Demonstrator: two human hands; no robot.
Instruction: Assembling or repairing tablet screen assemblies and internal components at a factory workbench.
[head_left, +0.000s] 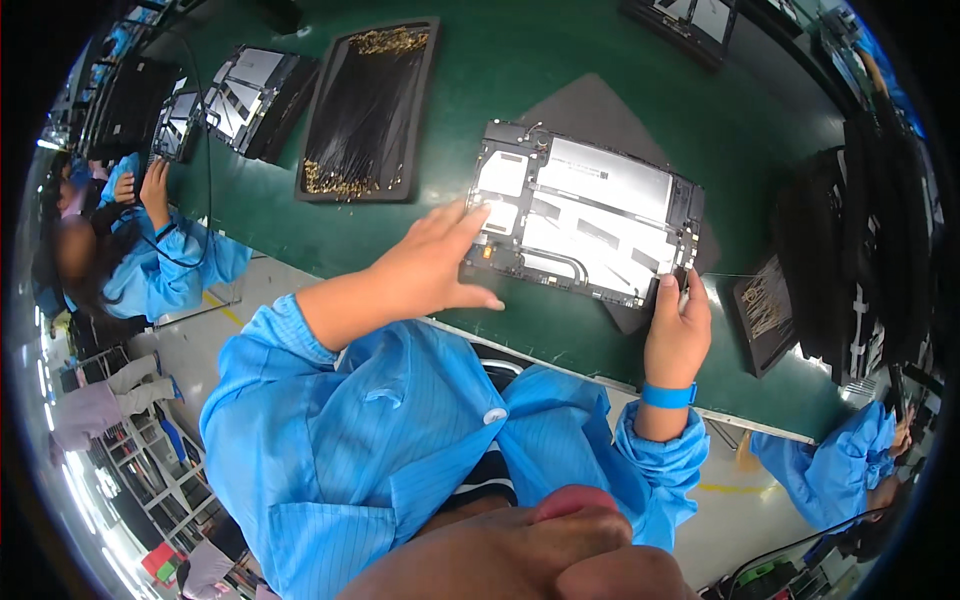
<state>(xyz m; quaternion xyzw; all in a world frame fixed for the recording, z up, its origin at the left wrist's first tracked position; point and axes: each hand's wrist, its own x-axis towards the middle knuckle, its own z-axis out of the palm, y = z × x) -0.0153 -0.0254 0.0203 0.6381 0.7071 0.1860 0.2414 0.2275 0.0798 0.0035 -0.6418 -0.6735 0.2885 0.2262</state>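
Note:
An opened tablet-like device (600, 215), with white and silver panels in a dark frame and small boards along its edges, lies at an angle in front of me. Under it is a dark grey mat (590, 100). My left hand (425, 262) rests at the device's left edge, fingers spread, thumb apart, holding nothing. At the lower right corner, my right hand (677, 325) pinches with thumb and forefinger. A small dark item shows between those fingers, too hidden to name. From near the fingertips a thin wire (740, 274) runs out to the right.
A black tray (408, 150) of black cables with gold-coloured ends stands at upper left. More opened devices (250, 95) lie beyond it. At right are a smaller box of thin pieces (765, 310) and tall black stacks (820, 240). People in blue sit on both sides.

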